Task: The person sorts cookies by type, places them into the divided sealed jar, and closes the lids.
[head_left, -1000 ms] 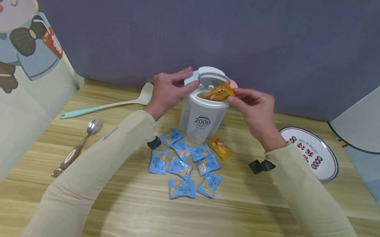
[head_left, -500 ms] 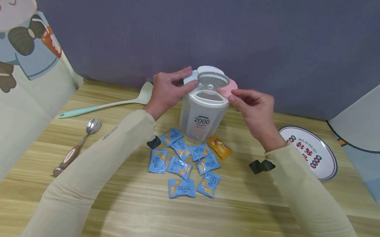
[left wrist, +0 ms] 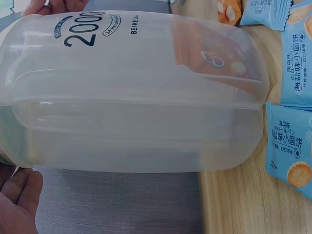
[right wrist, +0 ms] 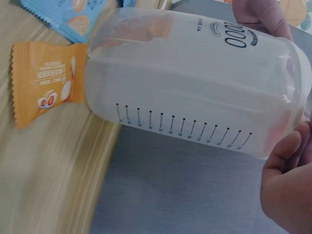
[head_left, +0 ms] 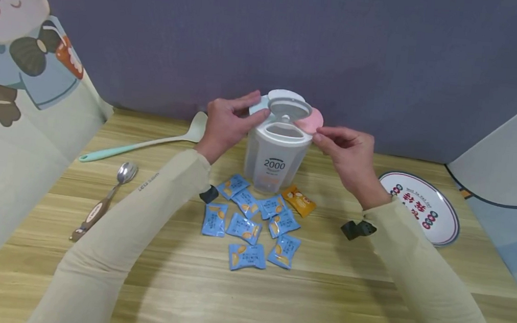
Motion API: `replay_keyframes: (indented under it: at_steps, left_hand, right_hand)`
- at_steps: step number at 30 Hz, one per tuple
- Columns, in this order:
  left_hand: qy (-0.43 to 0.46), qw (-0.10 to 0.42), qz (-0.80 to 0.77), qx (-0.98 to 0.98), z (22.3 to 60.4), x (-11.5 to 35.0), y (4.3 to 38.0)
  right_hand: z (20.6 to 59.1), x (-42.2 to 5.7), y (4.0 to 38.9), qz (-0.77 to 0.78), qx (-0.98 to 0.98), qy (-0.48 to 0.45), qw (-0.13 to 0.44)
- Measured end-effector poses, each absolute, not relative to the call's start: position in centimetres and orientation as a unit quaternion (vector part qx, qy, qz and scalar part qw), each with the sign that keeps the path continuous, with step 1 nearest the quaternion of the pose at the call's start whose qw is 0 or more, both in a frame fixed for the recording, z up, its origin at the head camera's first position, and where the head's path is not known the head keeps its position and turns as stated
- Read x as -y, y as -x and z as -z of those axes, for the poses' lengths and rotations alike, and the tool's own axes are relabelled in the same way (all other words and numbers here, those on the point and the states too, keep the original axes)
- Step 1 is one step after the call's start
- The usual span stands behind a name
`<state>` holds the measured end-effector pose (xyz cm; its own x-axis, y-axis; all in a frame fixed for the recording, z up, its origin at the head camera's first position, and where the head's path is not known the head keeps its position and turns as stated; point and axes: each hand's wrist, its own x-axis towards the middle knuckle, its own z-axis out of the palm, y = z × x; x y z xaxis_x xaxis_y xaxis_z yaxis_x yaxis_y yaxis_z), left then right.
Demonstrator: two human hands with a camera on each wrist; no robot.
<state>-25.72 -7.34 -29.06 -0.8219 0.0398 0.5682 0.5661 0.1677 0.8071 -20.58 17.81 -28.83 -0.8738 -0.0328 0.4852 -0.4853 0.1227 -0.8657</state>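
A translucent storage canister (head_left: pixel 274 165) marked 2000 stands upright on the table, its white front flap (head_left: pixel 289 109) raised over an opening. My left hand (head_left: pixel 229 123) holds the lid's left side by the light-blue flap, thumb on top. My right hand (head_left: pixel 347 151) is at the lid's right edge, thumb and forefinger right beside the pink flap (head_left: pixel 310 121), with no packet between them. Through the canister wall, an orange snack packet (left wrist: pixel 209 53) shows at the bottom. Another orange packet (head_left: pixel 299 201) lies by the canister's base, as do several blue biscuit packets (head_left: pixel 244 228).
To the left lie a pale ladle (head_left: pixel 192 130) with a mint handle and a metal spoon (head_left: pixel 125 173) with a brown handle. A white oval plate (head_left: pixel 439 208) with red lettering is at the right. A grey-blue panel (head_left: pixel 297 36) rises behind the table.
The orange packet that my right hand held over the opening has gone down into the canister. My right hand has since shifted slightly right, while my left hand stays on the lid.
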Motion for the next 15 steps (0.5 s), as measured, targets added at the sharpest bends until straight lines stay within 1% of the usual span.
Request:
replay_keyframes:
  at_steps: [10, 13, 15]
  left_hand:
    - [0.212, 0.215, 0.607, 0.735, 29.1, 7.6, 25.3]
    - [0.213, 0.215, 0.607, 0.735, 29.2, 7.7, 25.2]
    - [0.212, 0.211, 0.61, 0.734, 29.2, 7.7, 25.1]
  right_hand:
    - [30.9, -19.0, 19.4, -0.596, 0.771, -0.151, 0.167]
    - [31.8, -19.5, 19.2, -0.594, 0.777, -0.137, 0.155]
    - [32.6, -19.8, 19.2, -0.593, 0.783, -0.129, 0.137]
